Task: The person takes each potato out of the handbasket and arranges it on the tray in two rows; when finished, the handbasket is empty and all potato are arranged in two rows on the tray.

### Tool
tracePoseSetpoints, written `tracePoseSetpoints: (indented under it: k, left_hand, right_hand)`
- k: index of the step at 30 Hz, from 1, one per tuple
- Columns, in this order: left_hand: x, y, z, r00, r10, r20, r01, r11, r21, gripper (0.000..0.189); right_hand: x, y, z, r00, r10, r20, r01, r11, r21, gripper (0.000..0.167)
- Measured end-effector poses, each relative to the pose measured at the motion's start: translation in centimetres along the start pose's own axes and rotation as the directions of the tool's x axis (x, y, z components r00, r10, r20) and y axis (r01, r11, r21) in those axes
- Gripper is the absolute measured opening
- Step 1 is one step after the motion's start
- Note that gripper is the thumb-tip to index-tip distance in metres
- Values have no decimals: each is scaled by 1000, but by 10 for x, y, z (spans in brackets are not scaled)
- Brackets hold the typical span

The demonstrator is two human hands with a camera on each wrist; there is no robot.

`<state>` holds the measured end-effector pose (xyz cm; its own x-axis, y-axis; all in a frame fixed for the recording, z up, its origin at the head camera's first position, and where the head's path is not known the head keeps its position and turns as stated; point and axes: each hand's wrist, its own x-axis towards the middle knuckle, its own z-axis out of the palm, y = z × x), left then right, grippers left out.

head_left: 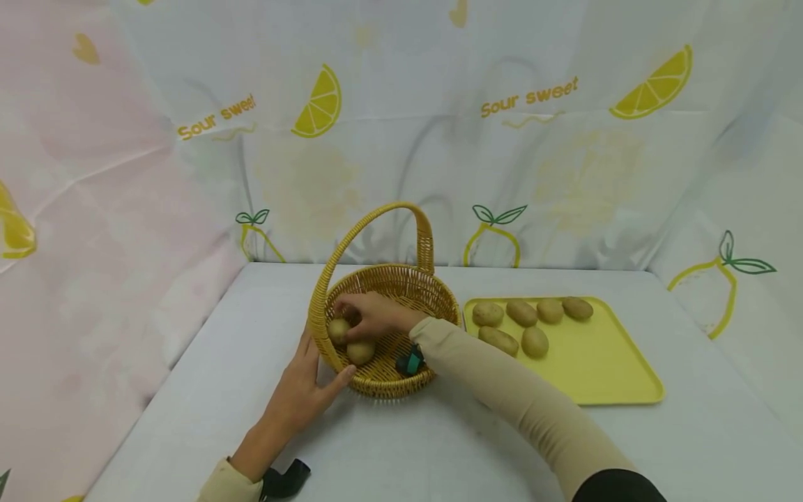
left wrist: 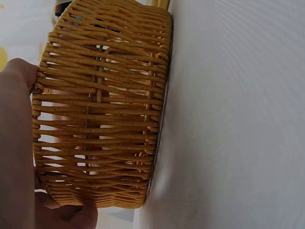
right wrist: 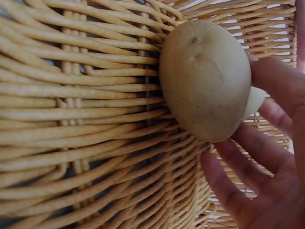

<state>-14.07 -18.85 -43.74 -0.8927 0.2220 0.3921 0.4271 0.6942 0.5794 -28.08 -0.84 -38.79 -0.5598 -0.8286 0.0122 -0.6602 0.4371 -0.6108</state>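
A woven wicker basket [head_left: 395, 387] with a tall arched handle stands mid-table. My left hand [head_left: 297, 390] holds its left side, thumb at the front rim and fingers along the outside; in the left wrist view, fingertips [left wrist: 86, 217] touch the outer weave. Inside the basket, my right hand [head_left: 376, 315] pinches a potato [head_left: 339, 330] near the left wall. A second potato [head_left: 360, 352] lies just in front of it. From the right wrist, this nearer potato [right wrist: 205, 81] partly hides the fingers and most of the pinched potato [right wrist: 255, 102].
To the basket's right lies a yellow tray [head_left: 602, 362] with several potatoes at its back and left. The right forearm [head_left: 508, 376] crosses the basket's right rim and passes in front of the tray's near left corner. A printed cloth [head_left: 401, 160] hangs behind the white table [head_left: 408, 460].
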Motion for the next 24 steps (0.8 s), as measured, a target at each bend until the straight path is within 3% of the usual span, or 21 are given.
tracePoseSetpoints:
  k: [8, 24]
  left_hand:
    - [-1, 0, 0, 1000, 8, -8, -8, 1000, 3, 98]
    - [-1, 1, -1, 1000, 16, -4, -16, 1000, 3, 99]
  right_hand:
    - [1, 3, 0, 998, -13, -59, 13, 1000, -1, 43]
    - [-1, 5, -6, 991, 15, -130, 0, 994, 110, 41]
